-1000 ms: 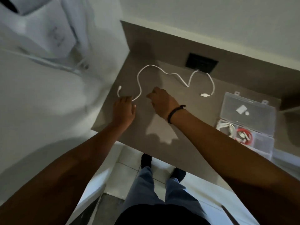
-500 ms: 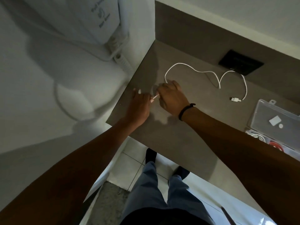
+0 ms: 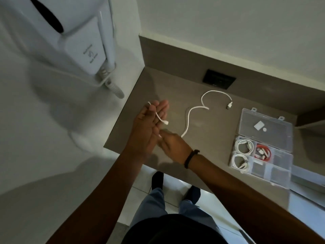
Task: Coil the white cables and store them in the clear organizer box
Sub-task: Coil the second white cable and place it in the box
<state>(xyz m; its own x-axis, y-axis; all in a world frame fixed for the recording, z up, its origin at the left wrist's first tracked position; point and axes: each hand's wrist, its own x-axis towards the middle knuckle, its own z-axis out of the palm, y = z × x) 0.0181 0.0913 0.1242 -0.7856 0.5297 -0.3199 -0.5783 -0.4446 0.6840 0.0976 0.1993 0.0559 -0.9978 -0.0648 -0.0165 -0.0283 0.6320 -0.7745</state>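
Observation:
A white cable point(image 3: 186, 120) lies in loose curves on the brown counter point(image 3: 202, 155), and its plug end point(image 3: 229, 105) rests near the back. My left hand point(image 3: 147, 127) is held palm up with fingers straight. The cable's other end lies across those fingers and the thumb pins it there. Just below it, my right hand point(image 3: 173, 146) pinches the same cable where it leaves the counter. The clear organizer box point(image 3: 274, 173) stands open at the right. Two coiled white cables point(image 3: 243, 147) and a red cable point(image 3: 263, 152) lie in its compartments.
A white wall-mounted hair dryer point(image 3: 84, 43) with a coiled cord hangs at the upper left. A black socket plate point(image 3: 219, 79) is set in the counter's back. The box lid point(image 3: 263, 124) lies open, with two small white pieces on it. My feet stand below the counter's front edge.
Both hands have lifted the cable's near end off the counter. My left hand has turned palm up with the cable over its fingers. The cable's slack has been drawn in toward my hands.

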